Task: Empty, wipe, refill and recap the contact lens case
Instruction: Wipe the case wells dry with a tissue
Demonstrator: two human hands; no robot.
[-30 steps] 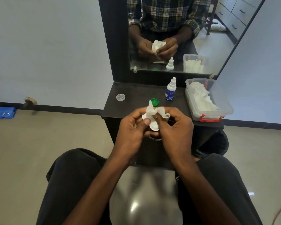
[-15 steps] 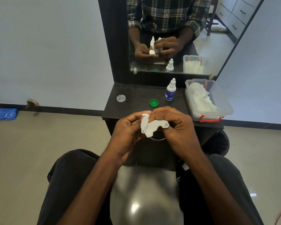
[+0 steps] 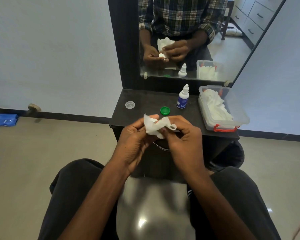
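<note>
Holding a crumpled tissue (image 3: 157, 126) between them, the left hand (image 3: 134, 141) and right hand (image 3: 184, 137) curl their fingers round it above the bench (image 3: 145, 99) edge. The case is mostly wrapped inside, its axis hidden. A green cap (image 3: 165, 110) and clear cap (image 3: 130, 104) lie open-side up. The bottle (image 3: 182, 97) stands upright, label unreadable. The tub (image 3: 222, 108) holds white tissues.

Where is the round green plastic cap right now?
In the head view, the round green plastic cap lies on the dark countertop, just beyond the hands, left of the white dropper bottle.
</note>
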